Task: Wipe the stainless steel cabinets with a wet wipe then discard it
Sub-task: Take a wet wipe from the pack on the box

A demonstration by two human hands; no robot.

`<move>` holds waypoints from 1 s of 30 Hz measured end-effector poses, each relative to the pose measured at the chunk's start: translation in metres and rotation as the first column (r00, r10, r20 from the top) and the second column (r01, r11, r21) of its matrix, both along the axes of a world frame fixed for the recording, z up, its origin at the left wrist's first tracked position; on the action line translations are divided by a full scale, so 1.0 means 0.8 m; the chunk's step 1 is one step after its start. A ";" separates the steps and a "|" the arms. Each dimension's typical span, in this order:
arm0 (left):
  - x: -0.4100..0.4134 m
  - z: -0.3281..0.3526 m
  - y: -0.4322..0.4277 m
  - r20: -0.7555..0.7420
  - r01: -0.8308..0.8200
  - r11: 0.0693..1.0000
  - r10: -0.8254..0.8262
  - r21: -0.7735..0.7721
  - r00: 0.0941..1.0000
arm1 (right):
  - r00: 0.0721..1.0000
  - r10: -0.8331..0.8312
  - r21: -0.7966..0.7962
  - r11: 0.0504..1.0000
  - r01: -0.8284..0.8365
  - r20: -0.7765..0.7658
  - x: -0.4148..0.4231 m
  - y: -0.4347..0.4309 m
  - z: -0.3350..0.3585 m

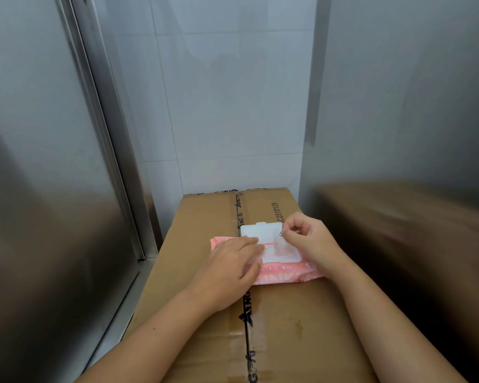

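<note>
Head view, pack (285, 275) crosswise (lid (260, 232) up), left hand (230, 269) flat, right hand (307, 241) pinching wipe (278, 244)

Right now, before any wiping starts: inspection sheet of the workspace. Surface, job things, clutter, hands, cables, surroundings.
Surface: taped cardboard box, its flat top is used as the work surface.
Job's things: pink wipe pack lies on the box, white flip lid open; left cabinet and right cabinet, stainless steel.
Clutter: yellowish stains on the box top; nothing else seen.
Hands: left hand flat on the pack; right hand pinches a pale sheet at the opening, wipe or seal film unclear.
Cables: nothing seen.
Surroundings: white tiled wall behind the box.
</note>
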State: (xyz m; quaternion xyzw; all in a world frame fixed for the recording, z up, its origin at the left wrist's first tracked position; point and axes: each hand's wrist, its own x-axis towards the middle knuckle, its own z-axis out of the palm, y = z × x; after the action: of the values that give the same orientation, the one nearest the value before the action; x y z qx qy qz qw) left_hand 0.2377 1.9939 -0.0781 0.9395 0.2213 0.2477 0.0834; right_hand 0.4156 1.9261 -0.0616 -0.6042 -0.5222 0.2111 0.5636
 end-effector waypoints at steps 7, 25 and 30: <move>0.014 0.014 0.010 0.004 0.053 0.980 -0.054 -0.192 0.999 | 1.000 0.006 0.021 1.000 -0.006 0.000 0.003 -0.002 0.001; 0.046 0.031 0.014 0.020 -0.012 0.913 0.022 -0.408 1.000 | 0.999 0.017 0.019 1.000 -0.018 0.037 0.004 -0.002 0.000; 0.042 0.026 0.013 0.083 -0.017 0.918 0.055 -0.397 0.995 | 0.999 0.026 0.027 0.999 -0.027 0.045 0.003 -0.003 0.000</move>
State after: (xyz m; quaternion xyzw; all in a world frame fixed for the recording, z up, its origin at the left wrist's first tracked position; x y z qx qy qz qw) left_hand 0.2712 2.0041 -0.0572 0.8866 0.2799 0.2426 0.2769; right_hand 0.4183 1.9240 -0.0613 -0.5940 -0.5454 0.1977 0.5573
